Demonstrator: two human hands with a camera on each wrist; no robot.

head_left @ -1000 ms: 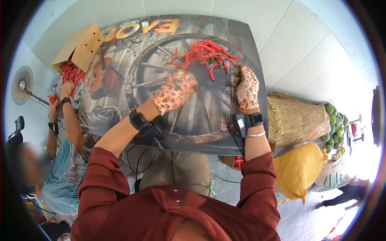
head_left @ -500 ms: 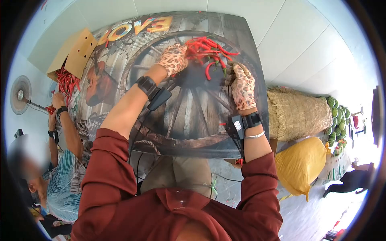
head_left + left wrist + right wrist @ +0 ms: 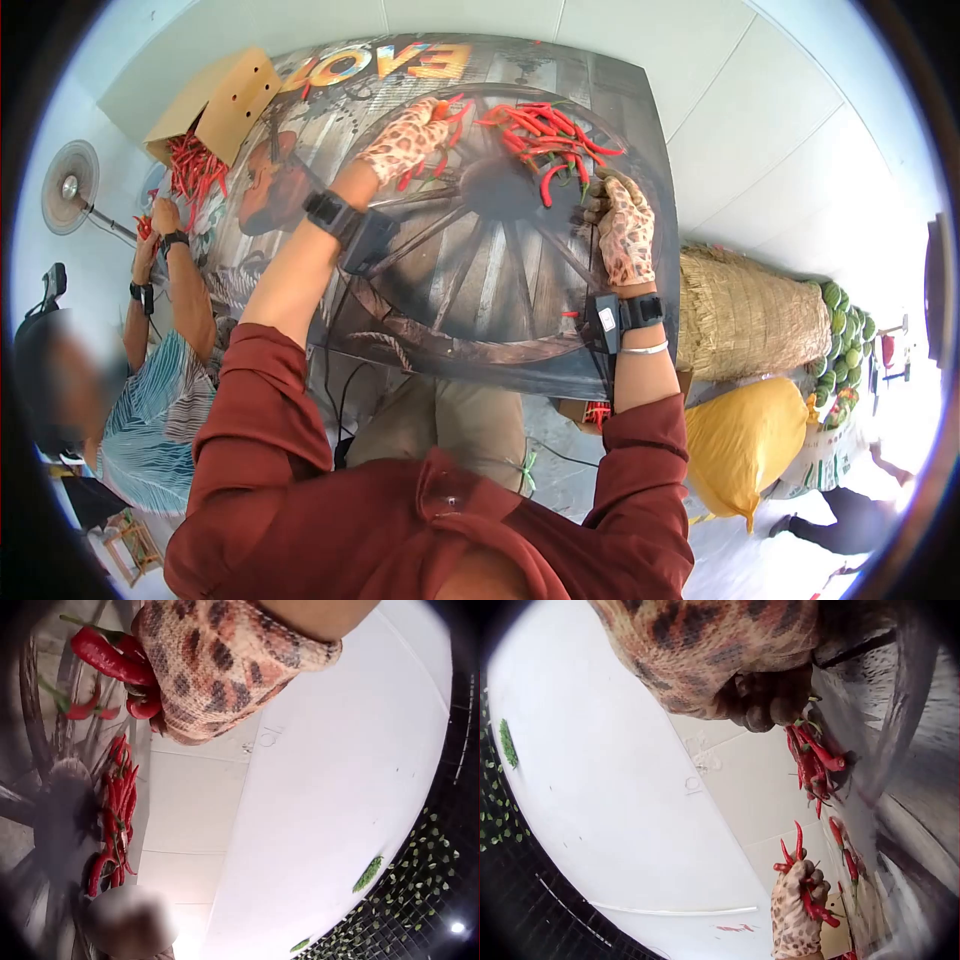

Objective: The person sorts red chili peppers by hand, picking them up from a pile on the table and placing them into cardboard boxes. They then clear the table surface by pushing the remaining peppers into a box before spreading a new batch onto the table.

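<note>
My left hand [image 3: 408, 138], in a spotted glove with dark fingertips, grips several red chili peppers [image 3: 112, 660] over the left side of the printed wheel. Their red tips [image 3: 799, 840] stick out from its curled fingers in the right wrist view. A pile of red chili peppers [image 3: 550, 135] lies on the table [image 3: 480, 280] between my hands. At the pile's right edge is my right hand [image 3: 627, 235], its fingers loosely bent beside the green stems, with no pepper showing in them. A few more chili peppers [image 3: 440, 165] lie beneath the left hand.
To the left, a cardboard box [image 3: 235, 105] spills chili peppers [image 3: 197, 165], where another person's hands [image 3: 165, 215] hold some. A fan [image 3: 70, 187] stands beyond them. Right of the table are a straw roll [image 3: 750, 315], a yellow sack [image 3: 748, 440] and several watermelons [image 3: 845, 340].
My left hand has moved from the table's middle up to the pile's left side, then leftward away from the pile with chili peppers in it. The right hand has stayed at the pile's right edge.
</note>
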